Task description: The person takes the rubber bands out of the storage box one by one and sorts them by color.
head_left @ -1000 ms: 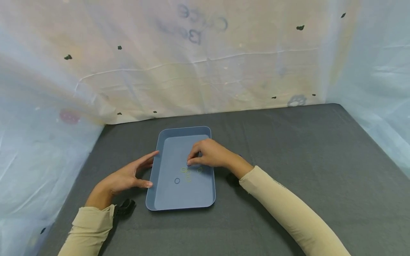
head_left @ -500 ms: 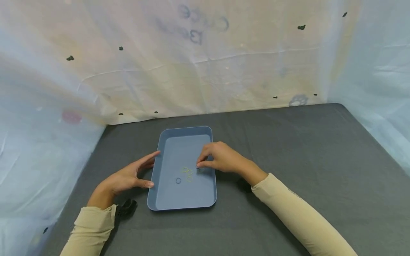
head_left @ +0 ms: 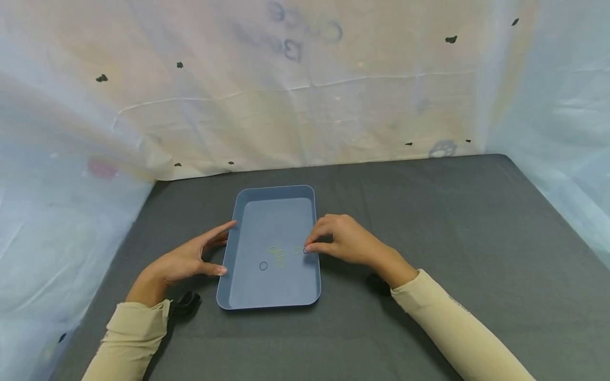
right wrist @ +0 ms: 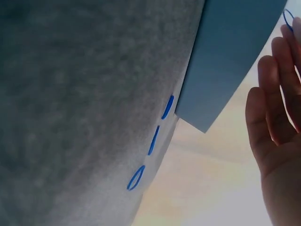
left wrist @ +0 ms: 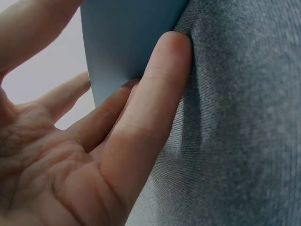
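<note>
A blue-grey tray (head_left: 271,291) lies on the dark cloth. My left hand (head_left: 183,260) rests against its left wall, with the thumb by the rim; in the left wrist view its extended fingers (left wrist: 160,80) touch the outer wall. Over the tray's right edge, my right hand (head_left: 345,241) pinches a small blue rubber band (right wrist: 285,20) between thumb and fingertips. Several thin yellow rubber bands (head_left: 279,254) lie loose on the tray floor. Another blue band (head_left: 263,266) sits left of them.
In the right wrist view, a few blue rubber bands (right wrist: 168,107) lie in a row on the grey cloth (right wrist: 84,117) beside the tray; the head view hides them behind the right hand. Pale patterned sheeting (head_left: 305,121) hangs along the table's back and sides.
My right hand has moved rightward from the tray's middle to its right edge, carrying the blue band. My left hand has stayed at the left wall.
</note>
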{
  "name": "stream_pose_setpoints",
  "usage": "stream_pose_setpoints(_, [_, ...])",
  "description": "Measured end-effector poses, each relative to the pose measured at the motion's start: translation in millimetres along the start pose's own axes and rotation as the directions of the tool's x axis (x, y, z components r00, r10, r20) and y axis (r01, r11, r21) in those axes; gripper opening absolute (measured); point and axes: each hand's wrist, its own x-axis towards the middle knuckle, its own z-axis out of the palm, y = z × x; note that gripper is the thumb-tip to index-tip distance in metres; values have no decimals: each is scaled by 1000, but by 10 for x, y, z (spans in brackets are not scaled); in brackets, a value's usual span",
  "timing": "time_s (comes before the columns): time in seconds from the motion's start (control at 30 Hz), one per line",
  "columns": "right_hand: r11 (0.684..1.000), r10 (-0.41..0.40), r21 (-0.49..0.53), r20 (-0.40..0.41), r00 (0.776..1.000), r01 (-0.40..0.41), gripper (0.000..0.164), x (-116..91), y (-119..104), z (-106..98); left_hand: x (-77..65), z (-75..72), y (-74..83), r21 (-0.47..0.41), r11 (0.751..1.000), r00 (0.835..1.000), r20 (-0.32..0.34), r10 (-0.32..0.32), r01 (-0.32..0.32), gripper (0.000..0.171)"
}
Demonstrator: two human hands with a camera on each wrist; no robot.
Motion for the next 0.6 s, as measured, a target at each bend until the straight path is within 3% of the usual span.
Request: stream_pose_setpoints(0.6, [1000,5,20,-20,1000,-4,8,-119,16,-46,-2,46,-23,5,1000,1000,-7,10,-10,104])
